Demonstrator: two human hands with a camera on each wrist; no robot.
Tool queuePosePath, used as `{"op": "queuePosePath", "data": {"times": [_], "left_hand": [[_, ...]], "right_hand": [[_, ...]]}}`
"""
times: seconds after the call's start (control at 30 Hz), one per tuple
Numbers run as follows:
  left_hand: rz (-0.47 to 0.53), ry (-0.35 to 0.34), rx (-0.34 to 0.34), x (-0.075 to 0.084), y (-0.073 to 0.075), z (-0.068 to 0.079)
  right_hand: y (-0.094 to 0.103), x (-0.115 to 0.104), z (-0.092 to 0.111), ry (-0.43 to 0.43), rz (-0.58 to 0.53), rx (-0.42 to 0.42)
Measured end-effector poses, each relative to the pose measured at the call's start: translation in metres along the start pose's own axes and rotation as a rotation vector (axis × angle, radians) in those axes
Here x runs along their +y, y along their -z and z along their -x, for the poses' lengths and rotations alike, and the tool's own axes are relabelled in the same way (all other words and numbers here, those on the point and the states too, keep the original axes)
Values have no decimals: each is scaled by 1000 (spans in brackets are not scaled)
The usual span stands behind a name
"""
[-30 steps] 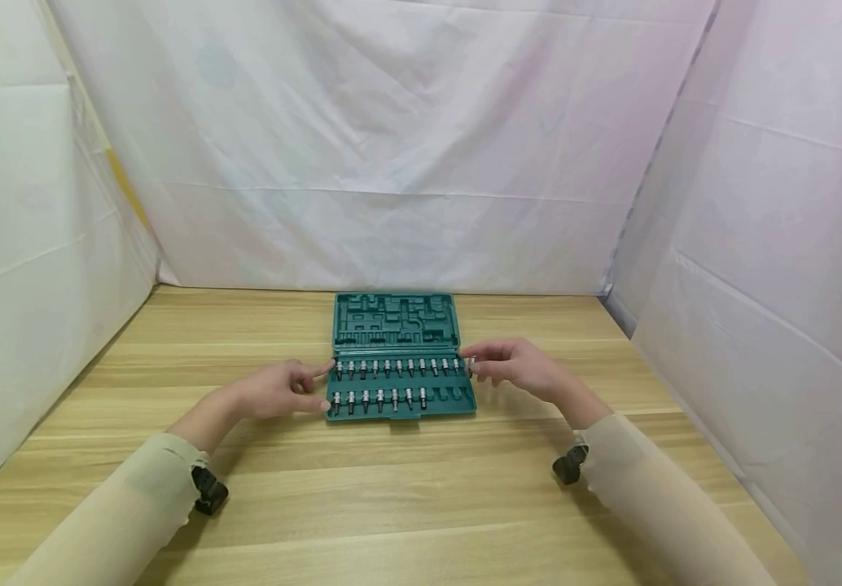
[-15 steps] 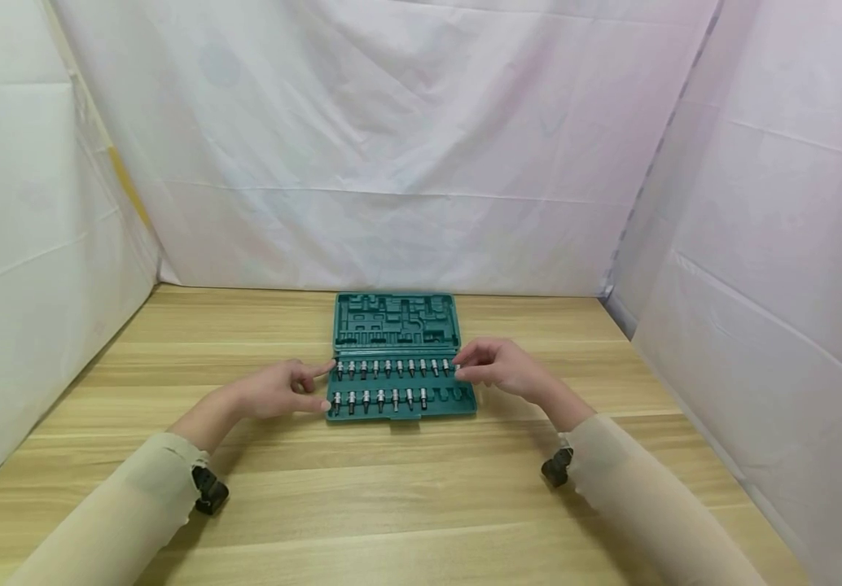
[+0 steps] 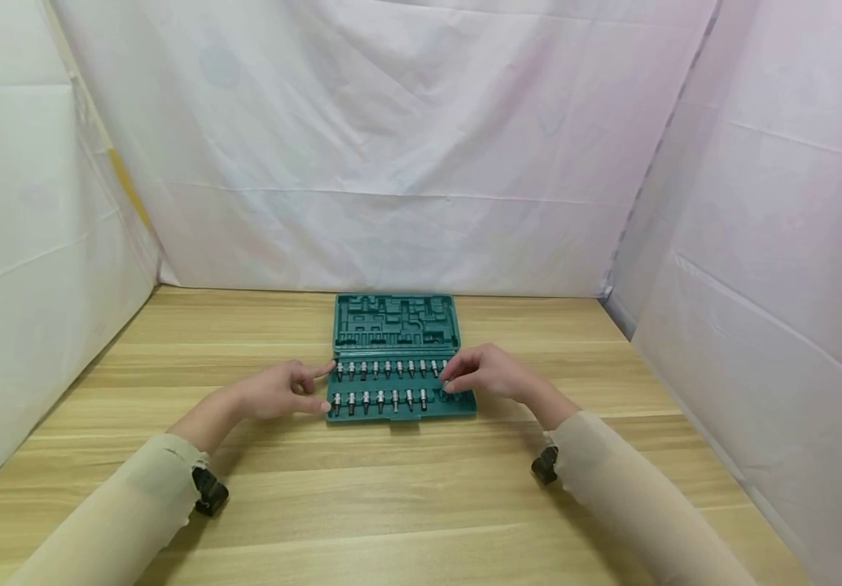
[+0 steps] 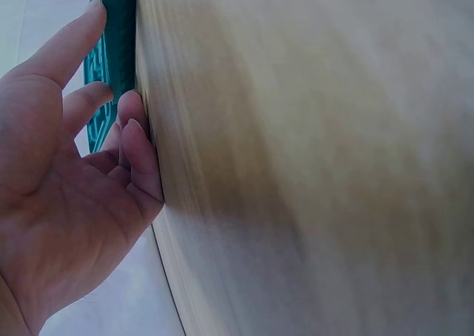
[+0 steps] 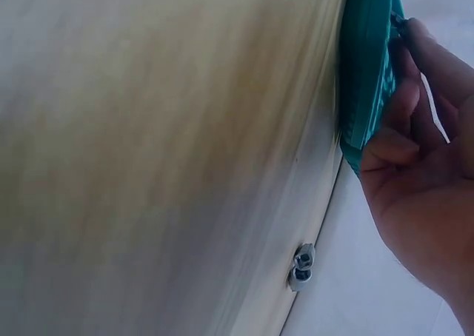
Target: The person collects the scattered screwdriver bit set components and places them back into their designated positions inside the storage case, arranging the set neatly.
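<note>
A green socket case (image 3: 405, 415) lies open on the table, its moulded lid (image 3: 395, 321) folded back. Silver bit sockets (image 3: 388, 369) line the upper row; in the lower row, bit sockets (image 3: 380, 400) fill the left and middle slots. My right hand (image 3: 490, 373) pinches a bit socket (image 5: 398, 20) between thumb and fingertips, low over the right end of the lower row. It covers the right end of the upper row in the head view. My left hand (image 3: 274, 389) touches the case's left edge with extended thumb and index finger, other fingers loosely bent.
Two loose sockets (image 5: 301, 266) show on the table in the right wrist view, hidden behind the right hand in the head view. The wooden tabletop (image 3: 392, 505) surrounds the case. White sheeting (image 3: 392, 146) hangs at the back and sides.
My right hand has carried the bit socket from beside the case's right edge leftward and nearer, over the lower row's right end. The left hand and the case have stayed put.
</note>
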State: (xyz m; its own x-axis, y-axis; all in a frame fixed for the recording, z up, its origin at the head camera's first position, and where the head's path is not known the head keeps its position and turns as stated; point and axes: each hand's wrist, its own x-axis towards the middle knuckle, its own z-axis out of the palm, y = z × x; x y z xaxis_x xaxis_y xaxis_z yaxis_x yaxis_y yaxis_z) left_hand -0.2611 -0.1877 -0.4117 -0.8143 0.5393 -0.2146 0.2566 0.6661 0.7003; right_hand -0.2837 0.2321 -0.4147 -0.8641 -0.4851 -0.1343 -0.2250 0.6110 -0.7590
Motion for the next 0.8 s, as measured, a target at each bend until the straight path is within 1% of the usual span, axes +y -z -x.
{"op": "queuePosePath", "data": {"times": [0.13, 0.47, 0.67, 0.8], "left_hand": [[24, -5, -4, 1, -1, 1], [37, -11, -14, 2, -1, 1], [33, -20, -17, 3, -1, 1], [20, -17, -12, 3, -1, 1]], "right_hand": [[-4, -3, -3, 10, 47, -18], [-9, -5, -9, 53, 91, -76], [-10, -4, -9, 43, 115, -91], [-9, -4, -9, 41, 108, -94]]}}
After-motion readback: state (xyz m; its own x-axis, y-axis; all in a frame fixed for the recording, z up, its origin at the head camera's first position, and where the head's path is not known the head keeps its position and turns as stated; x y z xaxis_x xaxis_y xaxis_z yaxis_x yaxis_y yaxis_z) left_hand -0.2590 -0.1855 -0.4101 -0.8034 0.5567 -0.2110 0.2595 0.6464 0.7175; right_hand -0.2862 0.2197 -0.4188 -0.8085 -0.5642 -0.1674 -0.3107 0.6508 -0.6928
